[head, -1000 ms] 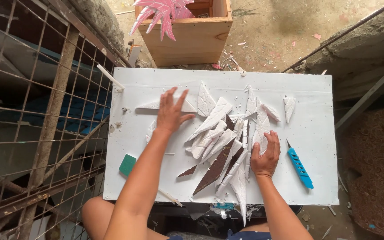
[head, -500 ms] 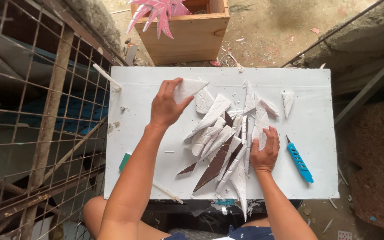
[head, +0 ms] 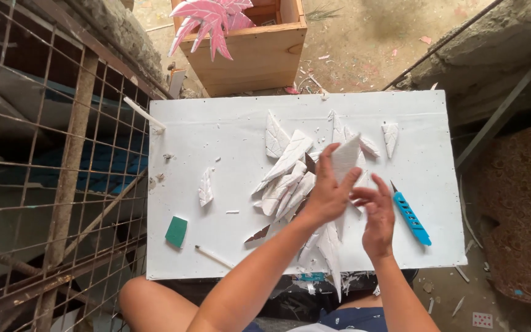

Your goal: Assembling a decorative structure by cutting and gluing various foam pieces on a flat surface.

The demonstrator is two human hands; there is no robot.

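Note:
My left hand (head: 327, 193) holds a white carved foam leaf piece (head: 345, 157) above a pile of similar white leaf pieces (head: 287, 175) on a white board (head: 216, 129). My right hand (head: 376, 212) is close beside it, fingers spread and touching near the piece's lower edge. More long pointed pieces (head: 329, 252) lie under my forearms. A single leaf piece (head: 206, 187) lies apart to the left, and another (head: 391, 136) to the far right.
A blue utility knife (head: 410, 215) lies right of my right hand. A green sanding block (head: 176, 232) and a thin white stick (head: 213, 256) sit at the board's near left. A wooden crate (head: 253, 52) with pink painted leaves (head: 207, 21) stands behind. A rusty wire grid (head: 44, 178) runs along the left.
My left hand picked a leaf piece off the board's left-middle and carried it right, over the pile. My right hand lifted off the pile to meet it.

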